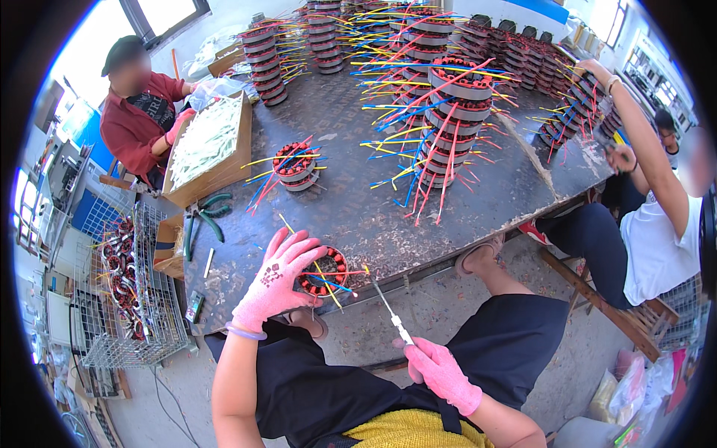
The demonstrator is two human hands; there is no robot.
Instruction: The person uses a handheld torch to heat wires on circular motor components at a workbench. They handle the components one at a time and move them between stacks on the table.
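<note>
My left hand [278,275], in a pink glove, grips a motor stator [338,259] at the table's near edge. The stator is a ring with red and black windings, and yellow, blue and red wires stick out of it. In my right hand [442,375], also gloved in pink, is a thin tool [401,328] with a white handle and a slim metal shaft. Its tip points up toward the wire ends beside the stator. Whether the tip touches a wire, I cannot tell. Farther back on the table stands a short stack of stators [296,169].
Tall stator stacks [453,127] with wires jutting out fill the table's far side. Green-handled pliers [206,216] lie left, near a cardboard box [237,153] of pale strips. A wire basket [138,340] stands lower left. Co-workers sit at left [138,119] and right [657,239].
</note>
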